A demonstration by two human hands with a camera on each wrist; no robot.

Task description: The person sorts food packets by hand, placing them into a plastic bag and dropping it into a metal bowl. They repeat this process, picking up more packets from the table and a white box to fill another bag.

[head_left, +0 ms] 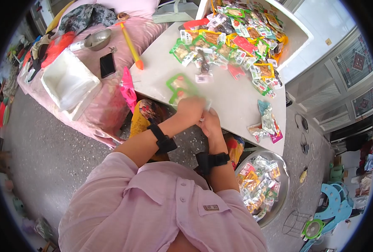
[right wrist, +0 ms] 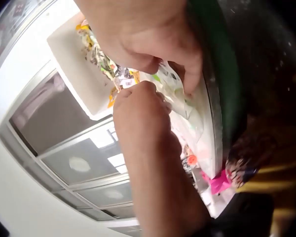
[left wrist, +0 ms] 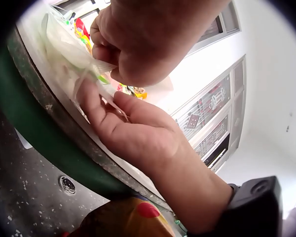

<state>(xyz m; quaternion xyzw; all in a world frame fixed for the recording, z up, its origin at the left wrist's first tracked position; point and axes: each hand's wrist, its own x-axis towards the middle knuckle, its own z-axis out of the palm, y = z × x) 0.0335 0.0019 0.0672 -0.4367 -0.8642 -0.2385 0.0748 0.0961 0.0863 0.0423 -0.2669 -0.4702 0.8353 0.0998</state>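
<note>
My left hand and right hand are close together at the table's near edge. Between them is a blurred snack packet, with green edging and pale contents, spreading over the tabletop. In the left wrist view, the left hand curls over a corner of the translucent plastic. Below it, the right hand pinches the same plastic between thumb and fingers. From the right wrist view, the packet hangs beside the left hand, its fingers folded in.
A white foam box spills colourful snack packets across the table's far side. Silvery packets lie near the right edge. A metal basin of packets stands lower right. A yellow-handled tool lies at the table's left edge.
</note>
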